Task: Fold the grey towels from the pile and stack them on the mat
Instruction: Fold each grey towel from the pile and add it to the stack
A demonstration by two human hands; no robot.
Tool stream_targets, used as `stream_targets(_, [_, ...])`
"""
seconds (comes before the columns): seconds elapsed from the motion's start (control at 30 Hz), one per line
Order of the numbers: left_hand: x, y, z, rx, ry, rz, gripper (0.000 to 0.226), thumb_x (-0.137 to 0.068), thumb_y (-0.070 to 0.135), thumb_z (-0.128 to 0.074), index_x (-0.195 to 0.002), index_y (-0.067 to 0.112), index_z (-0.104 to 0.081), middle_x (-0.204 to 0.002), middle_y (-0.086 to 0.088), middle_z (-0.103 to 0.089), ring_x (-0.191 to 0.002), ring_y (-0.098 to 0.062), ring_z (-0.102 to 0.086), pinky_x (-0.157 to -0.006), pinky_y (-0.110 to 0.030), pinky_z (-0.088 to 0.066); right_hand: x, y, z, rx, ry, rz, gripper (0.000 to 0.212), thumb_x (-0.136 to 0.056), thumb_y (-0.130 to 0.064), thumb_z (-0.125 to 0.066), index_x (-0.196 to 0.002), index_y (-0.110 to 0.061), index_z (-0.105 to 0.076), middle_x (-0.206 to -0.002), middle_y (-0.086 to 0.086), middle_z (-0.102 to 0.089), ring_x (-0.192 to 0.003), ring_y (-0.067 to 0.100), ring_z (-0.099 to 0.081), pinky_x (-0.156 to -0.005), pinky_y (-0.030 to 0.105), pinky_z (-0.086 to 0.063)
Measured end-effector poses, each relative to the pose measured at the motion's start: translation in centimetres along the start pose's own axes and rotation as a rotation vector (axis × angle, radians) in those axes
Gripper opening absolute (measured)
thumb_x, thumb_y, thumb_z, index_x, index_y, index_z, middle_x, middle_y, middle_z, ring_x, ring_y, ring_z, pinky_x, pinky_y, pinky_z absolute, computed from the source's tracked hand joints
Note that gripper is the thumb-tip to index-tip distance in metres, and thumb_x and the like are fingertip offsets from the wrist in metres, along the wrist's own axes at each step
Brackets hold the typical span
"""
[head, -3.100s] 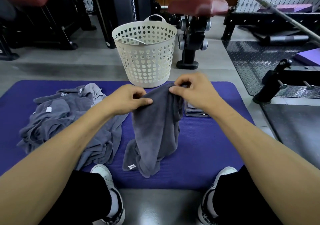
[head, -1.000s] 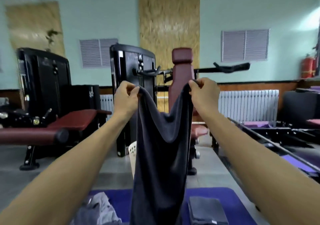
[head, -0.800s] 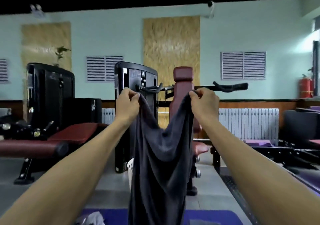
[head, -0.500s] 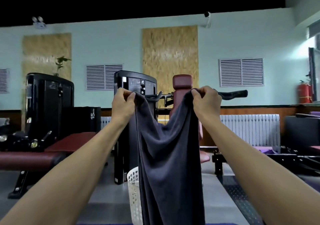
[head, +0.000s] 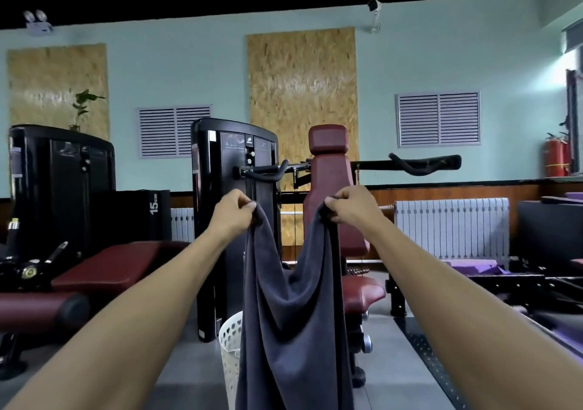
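Both arms are reaching forward and up at chest height, and a dark grey towel [head: 293,308] is hanging between them in the middle of the view. The left hand [head: 232,212] is pinching one top corner, its fingers [head: 244,205] curled tight against the thumb over the cloth; the right hand [head: 350,204] is gripping the other corner the same way, knuckles bent and fingers clamped on the bunched fabric. The top edge is sagging in a deep V between the two hands, and the soft, matte, plush cloth is falling in long vertical folds that are running off the bottom of the picture, so its lower end is hidden. Just behind the towel's left edge a white plastic basket [head: 229,343] with round perforated holes is standing on the grey floor [head: 186,375], partly covered by the cloth. Behind it a glossy black weight-stack machine [head: 220,220] is rising, with a dark red padded vinyl seat [head: 331,195] and headrest beside it, partly screened by the towel. To the left a maroon padded bench [head: 116,267] is lying low, and a black block marked 15cm [head: 138,214] is sitting behind it. A ribbed white radiator [head: 451,230] is running along the pale green wall [head: 441,59], where rough chipboard panels [head: 301,94] and slatted grey vents [head: 438,119] are hanging. A red fire extinguisher [head: 556,157] is standing at far right.
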State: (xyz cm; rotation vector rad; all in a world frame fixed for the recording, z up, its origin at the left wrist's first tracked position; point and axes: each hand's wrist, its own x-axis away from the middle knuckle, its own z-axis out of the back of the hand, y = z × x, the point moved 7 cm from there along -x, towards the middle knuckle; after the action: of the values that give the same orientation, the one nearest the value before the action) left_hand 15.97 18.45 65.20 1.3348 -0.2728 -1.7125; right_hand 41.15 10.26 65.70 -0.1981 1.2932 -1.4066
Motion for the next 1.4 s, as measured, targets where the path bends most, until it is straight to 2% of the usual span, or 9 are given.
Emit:
stream_targets(0.1, [-3.3, -1.8, -2.2, -0.118, -0.066, 0.056, 0.009, -0.096, 0.018, -0.060, -0.088, 0.013, -0.059, -0.095, -0.006, -0.066, -0.093, -0.023, -0.062, -0.078, -0.029, -0.045, -3.5, 2.4, -1.9, -0.034, -0.077, -0.079, 0.025, -0.091, -0.016, -0.068, -0.093, 0.008, -0.069, -0.097, 0.022, -0.071, -0.084, 0.030, -0.073, -0.081, 0.044, -0.060])
stream_targets(0.27, [-8.6, -1.0, -1.9, -0.023, 0.075, -0.006, 0.006, -0.096, 0.018, -0.059, -0.092, 0.014, -0.059, -0.096, -0.004, -0.062, -0.092, -0.021, -0.059, -0.085, -0.031, -0.047, -8.6, 2.2, -2.6, -0.065, 0.100, 0.045, 0.020, -0.091, -0.027, -0.065, -0.073, -0.018, -0.065, -0.085, 0.005, -0.070, -0.085, 0.025, -0.070, -0.086, 0.046, -0.057])
stream_targets(0.57, [-9.2, 1.2, 1.4, 0.040, 0.170, -0.121, 0.009, -0.098, 0.020, -0.057, -0.099, 0.012, -0.059, -0.092, 0.000, -0.060, -0.088, -0.016, -0.056, -0.079, -0.026, -0.043, -8.8, -0.6, -1.8, -0.170, 0.229, 0.193, 0.013, -0.093, -0.027, -0.064, -0.086, -0.017, -0.068, -0.084, -0.003, -0.069, -0.087, 0.019, -0.068, -0.086, 0.038, -0.055])
stream_targets(0.8, [-1.0, -0.9, 3.7, -0.032, 0.049, -0.050, 0.008, -0.095, 0.017, -0.060, -0.088, 0.014, -0.061, -0.085, -0.001, -0.064, -0.080, -0.018, -0.061, -0.074, -0.028, -0.047, -1.8, 0.3, -0.9, -0.094, 0.052, 0.119, 0.016, -0.091, -0.024, -0.068, -0.076, -0.021, -0.069, -0.081, 0.004, -0.072, -0.078, 0.020, -0.073, -0.082, 0.042, -0.060])
stream_targets(0.93, [6.7, -3.2, 4.0, -0.112, -0.023, 0.001, 0.009, -0.093, 0.018, -0.064, -0.086, 0.014, -0.064, -0.077, 0.004, -0.062, -0.070, -0.010, -0.056, -0.062, -0.018, -0.041, 6.9, 3.3, -0.8, -0.097, -0.019, 0.030, 0.013, -0.092, -0.019, -0.067, -0.080, -0.016, -0.071, -0.081, 0.009, -0.074, -0.069, 0.018, -0.074, -0.073, 0.036, -0.062])
stream_targets(1.07, [13.3, -5.0, 3.5, -0.048, -0.159, 0.116, 0.012, -0.093, 0.016, -0.065, -0.081, 0.014, -0.063, -0.080, -0.008, -0.067, -0.074, -0.022, -0.061, -0.070, -0.037, -0.053, 14.1, 5.5, -0.2, -0.031, -0.028, -0.025, 0.015, -0.091, -0.023, -0.069, -0.081, -0.013, -0.074, -0.072, 0.007, -0.072, -0.053, 0.016, -0.069, -0.067, 0.034, -0.062])
stream_targets(1.17, [16.5, -3.7, 3.3, 0.095, -0.207, 0.136, 0.016, -0.096, 0.010, -0.061, -0.080, 0.012, -0.060, -0.076, -0.010, -0.063, -0.071, -0.022, -0.060, -0.063, -0.037, -0.056, 16.5, 5.2, 1.3, -0.018, 0.021, 0.004, 0.016, -0.091, -0.027, -0.069, -0.080, -0.016, -0.074, -0.066, 0.001, -0.070, -0.046, 0.009, -0.063, -0.058, 0.022, -0.056])
stream_targets(1.3, [19.2, -1.9, 4.2, 0.149, -0.173, 0.075, 0.010, -0.096, 0.015, -0.061, -0.088, 0.011, -0.064, -0.081, -0.006, -0.066, -0.071, -0.015, -0.061, -0.063, -0.038, -0.057, 18.7, 3.7, 2.9, -0.001, 0.022, 0.068, 0.012, -0.092, -0.029, -0.068, -0.081, -0.024, -0.071, -0.070, -0.014, -0.065, -0.063, 0.000, -0.060, -0.051, 0.003, -0.040])
stream_targets(1.4, [21.9, -2.5, 4.0, 0.188, -0.179, 0.107, 0.011, -0.095, 0.015, -0.063, -0.085, 0.013, -0.065, -0.077, -0.002, -0.065, -0.066, -0.011, -0.059, -0.054, -0.027, -0.052, 20.6, 4.6, 2.8, 0.004, -0.014, 0.058, 0.016, -0.088, -0.035, -0.071, -0.083, -0.021, -0.076, -0.069, -0.011, -0.067, -0.065, 0.006, -0.064, -0.058, 0.015, -0.050])
